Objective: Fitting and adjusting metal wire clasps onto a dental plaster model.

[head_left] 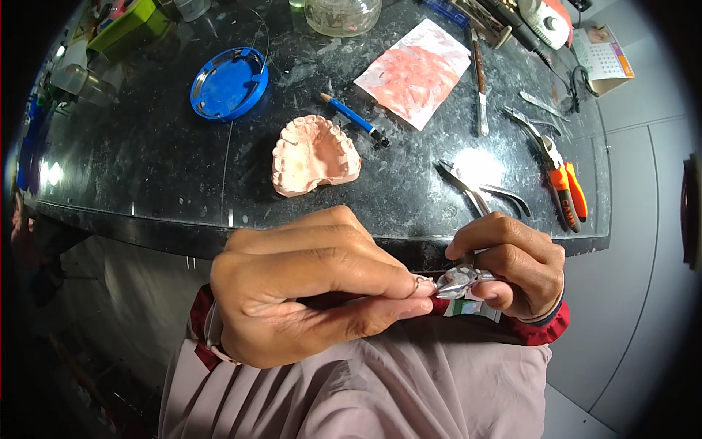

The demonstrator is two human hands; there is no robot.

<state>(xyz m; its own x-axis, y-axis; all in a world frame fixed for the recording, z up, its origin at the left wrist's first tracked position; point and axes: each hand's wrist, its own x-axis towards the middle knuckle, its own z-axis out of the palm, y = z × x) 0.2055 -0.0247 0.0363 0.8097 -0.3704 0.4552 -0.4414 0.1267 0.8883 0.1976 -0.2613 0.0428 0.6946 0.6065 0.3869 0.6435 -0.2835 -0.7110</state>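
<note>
Thumb and forefinger of my left hand (314,285) are pinched on a short bent wire (420,282), whose small loop stands out at the fingertips. My right hand (512,263) is closed around metal pliers (459,282). The jaws of the pliers point left and meet the wire right beside my left fingertips. Both hands are above my lap, just before the table's front edge. Beyond them on the table sits a pinkish plaster dental cast (314,155) with a row of teeth around its arch. The handles of the pliers are mostly hidden in my right palm.
On the dark table (168,175) lie a blue pencil (355,119), a blue round lid (229,84), a pink-smeared white sheet (417,73) and a brown-handled spatula (479,84). Silver pliers (479,189) and orange-handled pliers (559,172) lie at right. A glass jar (342,16) stands at the back.
</note>
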